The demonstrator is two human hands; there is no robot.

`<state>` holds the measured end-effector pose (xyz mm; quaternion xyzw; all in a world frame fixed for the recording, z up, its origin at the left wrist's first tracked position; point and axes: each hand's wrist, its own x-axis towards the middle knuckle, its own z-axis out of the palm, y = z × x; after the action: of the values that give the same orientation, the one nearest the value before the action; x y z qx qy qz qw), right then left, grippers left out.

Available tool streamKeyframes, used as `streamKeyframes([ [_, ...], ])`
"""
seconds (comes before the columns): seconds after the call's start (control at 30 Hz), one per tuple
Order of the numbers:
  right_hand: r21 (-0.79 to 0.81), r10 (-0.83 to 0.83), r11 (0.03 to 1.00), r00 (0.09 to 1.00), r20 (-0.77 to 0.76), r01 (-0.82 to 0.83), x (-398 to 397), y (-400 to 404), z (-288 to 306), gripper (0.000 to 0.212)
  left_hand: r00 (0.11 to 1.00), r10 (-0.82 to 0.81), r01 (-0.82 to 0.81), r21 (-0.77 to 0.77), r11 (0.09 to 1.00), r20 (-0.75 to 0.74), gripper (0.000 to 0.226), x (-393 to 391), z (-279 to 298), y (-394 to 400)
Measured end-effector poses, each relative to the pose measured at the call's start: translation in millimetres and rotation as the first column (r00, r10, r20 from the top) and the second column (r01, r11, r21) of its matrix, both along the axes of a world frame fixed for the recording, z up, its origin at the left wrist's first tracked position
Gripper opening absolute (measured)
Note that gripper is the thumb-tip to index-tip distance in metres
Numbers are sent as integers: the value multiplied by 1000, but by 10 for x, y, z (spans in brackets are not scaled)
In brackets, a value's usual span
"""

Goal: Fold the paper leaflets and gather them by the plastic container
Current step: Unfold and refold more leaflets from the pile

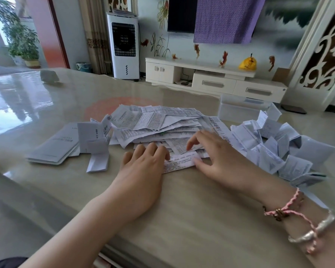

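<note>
A long printed leaflet (179, 163) lies folded into a strip at the near edge of a heap of flat leaflets (157, 122). My left hand (143, 167) presses its left end down with the fingertips. My right hand (213, 153) pinches its right end between thumb and fingers. A clear plastic container (240, 110) stands behind on the right. In front of the container sits a pile of folded leaflets (275, 147).
Booklets (56, 146) and a few folded papers (98, 161) lie on the left of the glossy table (191, 209). A small grey lump (48, 76) rests at the far left. A TV cabinet and an air cooler stand beyond the table.
</note>
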<state>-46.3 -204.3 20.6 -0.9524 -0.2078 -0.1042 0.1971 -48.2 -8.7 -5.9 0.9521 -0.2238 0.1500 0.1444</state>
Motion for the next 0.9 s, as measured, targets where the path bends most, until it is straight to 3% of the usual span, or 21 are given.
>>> streamKeyframes([
  [0.13, -89, 136, 986, 990, -28, -138, 19, -29, 9, 21, 998, -35, 37, 21, 999, -60, 64, 0, 55, 83],
  [0.27, -240, 183, 957, 981, 59, -164, 62, 1, 5, 21, 992, -12, -6, -139, 990, -125, 48, 38, 114, 138],
  [0.33, -323, 194, 934, 976, 94, -155, 71, 21, 7, 32, 990, -14, -20, -234, 972, -142, 32, 58, 104, 177],
  [0.43, -343, 200, 929, 968, 153, -138, 39, 32, 33, 35, 990, -2, -30, -224, 974, -141, 8, 63, 82, 210],
  [0.63, -198, 230, 958, 969, 88, -209, -107, 78, 135, 16, 983, -9, -33, -222, 975, -182, 6, 55, 96, 209],
  [0.77, 21, 267, 964, 963, -34, -266, -122, 130, 109, 7, 982, -25, -25, -258, 966, -187, 9, 70, 92, 234],
  [0.9, 255, 208, 953, 965, -160, -164, -60, 197, 34, 4, 974, -74, 5, -306, 952, -212, 13, 69, 108, 253],
])
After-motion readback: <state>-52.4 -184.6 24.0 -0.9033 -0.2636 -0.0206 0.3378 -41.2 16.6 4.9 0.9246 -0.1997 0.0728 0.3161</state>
